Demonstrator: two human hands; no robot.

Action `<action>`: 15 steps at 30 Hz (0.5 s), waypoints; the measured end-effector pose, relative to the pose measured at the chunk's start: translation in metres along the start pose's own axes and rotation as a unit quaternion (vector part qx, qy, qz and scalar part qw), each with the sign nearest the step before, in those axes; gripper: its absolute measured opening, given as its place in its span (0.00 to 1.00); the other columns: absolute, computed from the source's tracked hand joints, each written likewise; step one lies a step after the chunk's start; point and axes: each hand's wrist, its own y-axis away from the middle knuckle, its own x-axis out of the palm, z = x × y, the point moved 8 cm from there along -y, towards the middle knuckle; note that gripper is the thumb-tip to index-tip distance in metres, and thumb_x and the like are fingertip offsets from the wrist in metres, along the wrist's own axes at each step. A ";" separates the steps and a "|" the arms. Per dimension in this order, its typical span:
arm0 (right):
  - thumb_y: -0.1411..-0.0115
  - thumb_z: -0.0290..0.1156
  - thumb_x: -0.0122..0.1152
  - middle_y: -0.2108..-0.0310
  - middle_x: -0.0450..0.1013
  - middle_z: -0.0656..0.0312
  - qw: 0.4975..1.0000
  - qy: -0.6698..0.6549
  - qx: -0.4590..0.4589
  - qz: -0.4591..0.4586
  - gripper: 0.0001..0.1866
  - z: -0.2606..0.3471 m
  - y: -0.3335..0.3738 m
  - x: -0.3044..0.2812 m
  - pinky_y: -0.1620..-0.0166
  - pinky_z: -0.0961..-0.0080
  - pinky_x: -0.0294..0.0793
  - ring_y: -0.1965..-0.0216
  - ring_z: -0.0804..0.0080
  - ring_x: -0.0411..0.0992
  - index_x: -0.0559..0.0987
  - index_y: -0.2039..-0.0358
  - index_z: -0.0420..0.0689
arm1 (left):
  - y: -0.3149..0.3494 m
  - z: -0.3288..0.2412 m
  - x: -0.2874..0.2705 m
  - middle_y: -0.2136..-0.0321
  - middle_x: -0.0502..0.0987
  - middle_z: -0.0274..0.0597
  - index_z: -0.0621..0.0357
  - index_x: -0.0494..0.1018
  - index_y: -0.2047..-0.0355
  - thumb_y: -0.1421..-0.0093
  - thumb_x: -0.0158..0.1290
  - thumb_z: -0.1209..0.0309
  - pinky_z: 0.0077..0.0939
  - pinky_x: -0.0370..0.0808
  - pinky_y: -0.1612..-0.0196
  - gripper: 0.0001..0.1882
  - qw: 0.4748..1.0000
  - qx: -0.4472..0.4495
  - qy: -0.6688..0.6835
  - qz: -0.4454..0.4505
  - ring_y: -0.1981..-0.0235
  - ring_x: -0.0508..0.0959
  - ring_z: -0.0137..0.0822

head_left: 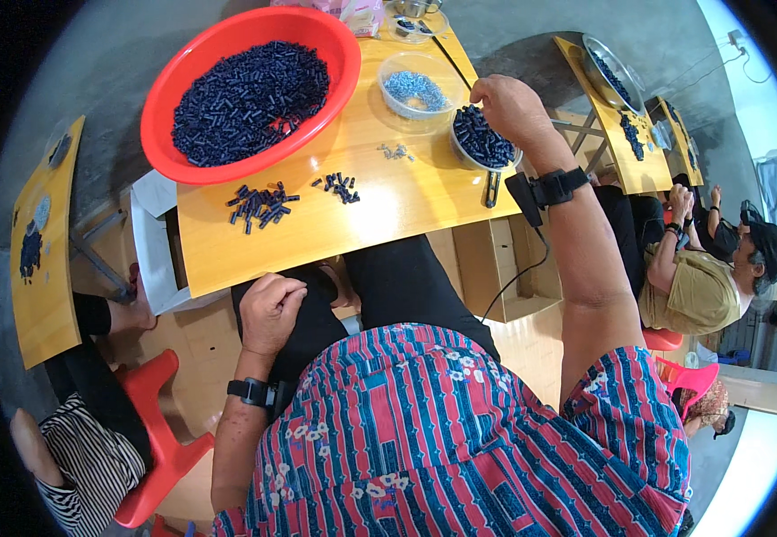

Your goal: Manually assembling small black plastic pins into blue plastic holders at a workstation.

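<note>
Right hand (515, 109) at edge of tub (488, 167) of black pieces (480, 141), fingertips bunched, can't tell if pinching anything. Left hand (270, 313) curled by lap (397, 268), contents hidden too. Seems like drop-or-grab step, can't say which. Next move probably wants hand clear of rim. Loose black pieces (263, 208) on table (317, 231), way more in red basin (342, 61), far left.

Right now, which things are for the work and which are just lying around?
Probably for the work: red basin, dark pieces, tub of small shiny bits, bowl by the right hand.
Probably just lying about: pink bag, cardboard box.
</note>
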 end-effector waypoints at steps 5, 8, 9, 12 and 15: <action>0.47 0.23 0.55 0.69 0.75 0.54 0.995 -0.064 -0.014 -0.074 0.06 0.015 0.022 -0.027 0.61 0.62 0.74 0.65 0.55 0.75 0.80 0.71 0.44 | 0.002 0.002 0.000 0.78 0.76 0.43 0.61 0.77 0.75 0.51 0.60 0.79 0.26 0.72 0.72 0.03 1.000 -0.005 -0.002 -0.007 0.76 0.76 0.38; 0.46 0.24 0.55 0.69 0.75 0.55 0.985 -0.139 0.003 -0.101 0.06 0.031 0.045 -0.034 0.61 0.63 0.74 0.65 0.54 0.75 0.80 0.71 0.45 | 0.004 0.004 -0.001 0.78 0.76 0.41 0.62 0.78 0.74 0.50 0.59 0.79 0.24 0.71 0.73 0.03 1.000 -0.006 0.006 -0.007 0.77 0.75 0.35; 0.46 0.25 0.56 0.70 0.74 0.55 0.975 -0.186 0.008 -0.121 0.05 0.038 0.054 -0.036 0.62 0.64 0.74 0.66 0.54 0.75 0.80 0.72 0.45 | 0.004 0.005 0.000 0.78 0.76 0.41 0.61 0.78 0.74 0.50 0.59 0.78 0.24 0.70 0.74 0.03 1.000 -0.009 0.013 -0.005 0.77 0.75 0.34; 0.47 0.24 0.57 0.74 0.73 0.56 0.963 -0.233 -0.043 -0.131 0.04 0.071 0.080 -0.025 0.65 0.64 0.73 0.68 0.55 0.74 0.80 0.72 0.45 | 0.003 0.006 0.002 0.79 0.75 0.41 0.61 0.78 0.74 0.51 0.59 0.78 0.24 0.69 0.75 0.02 1.000 -0.006 0.016 -0.004 0.78 0.74 0.34; 0.49 0.23 0.59 0.74 0.73 0.56 0.953 -0.296 -0.030 -0.064 0.04 0.101 0.096 0.005 0.65 0.64 0.74 0.69 0.55 0.74 0.80 0.72 0.44 | 0.006 0.008 0.001 0.79 0.74 0.41 0.61 0.77 0.76 0.51 0.59 0.78 0.24 0.68 0.75 0.02 1.000 -0.024 0.019 0.001 0.79 0.73 0.34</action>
